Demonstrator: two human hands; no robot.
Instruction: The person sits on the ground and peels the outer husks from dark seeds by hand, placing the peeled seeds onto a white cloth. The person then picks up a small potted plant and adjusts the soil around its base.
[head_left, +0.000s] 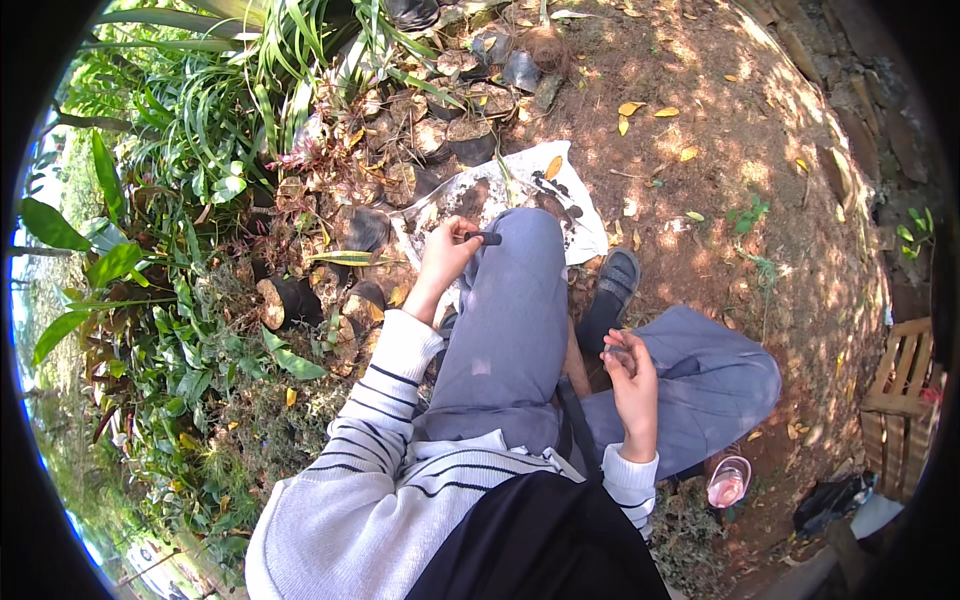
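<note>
My left hand is above my raised knee, its thumb and fingers pinching a small black cylinder. My right hand hovers over my lap with curled fingers. Something small and greyish shows between those fingertips, too small to name. Beyond my knee a white plastic sheet lies on the ground. Dark soil and small dark pieces are scattered on it, with a yellow leaf. My knee hides the near part of the sheet.
Soil-filled black nursery bags crowd the ground ahead and left, beside leafy plants. My sandalled foot rests by the sheet. A pink-and-white container stands at right, near a wooden slatted crate. A stone wall borders the far right.
</note>
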